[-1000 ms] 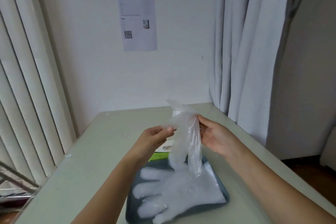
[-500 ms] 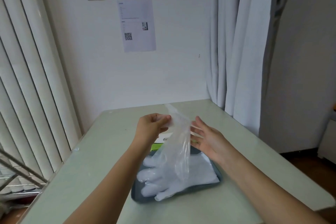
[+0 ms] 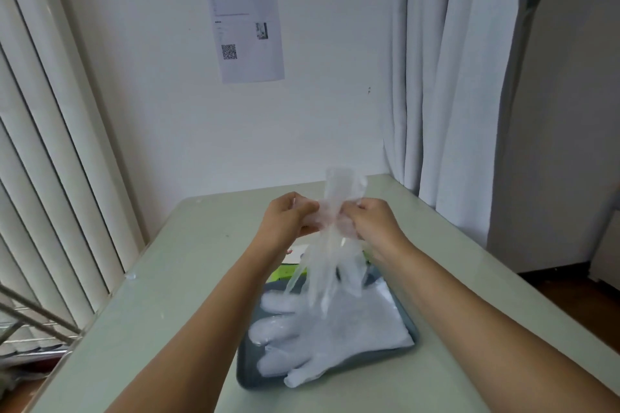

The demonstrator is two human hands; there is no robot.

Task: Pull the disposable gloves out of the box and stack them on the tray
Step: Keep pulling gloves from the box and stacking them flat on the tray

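A clear plastic glove [image 3: 330,265] hangs in the air above the table, its cuff sticking up and its fingers dangling down. My left hand [image 3: 288,220] and my right hand [image 3: 370,221] pinch it side by side near the cuff. Below it a dark grey tray [image 3: 246,369] holds a flat stack of white translucent gloves [image 3: 335,335], fingers pointing left. The glove box [image 3: 285,270], green and white, shows only as a small part behind the tray, mostly hidden by the hanging glove and my arms.
The pale green table [image 3: 161,295] stands against a white wall. Vertical blinds [image 3: 50,178] run along the left, a grey curtain [image 3: 453,94] hangs at the right. A metal rack [image 3: 30,322] sits off the table's left edge.
My right hand has closed in and now pinches the glove beside my left hand. The glove hangs straighter, with its cuff upright.
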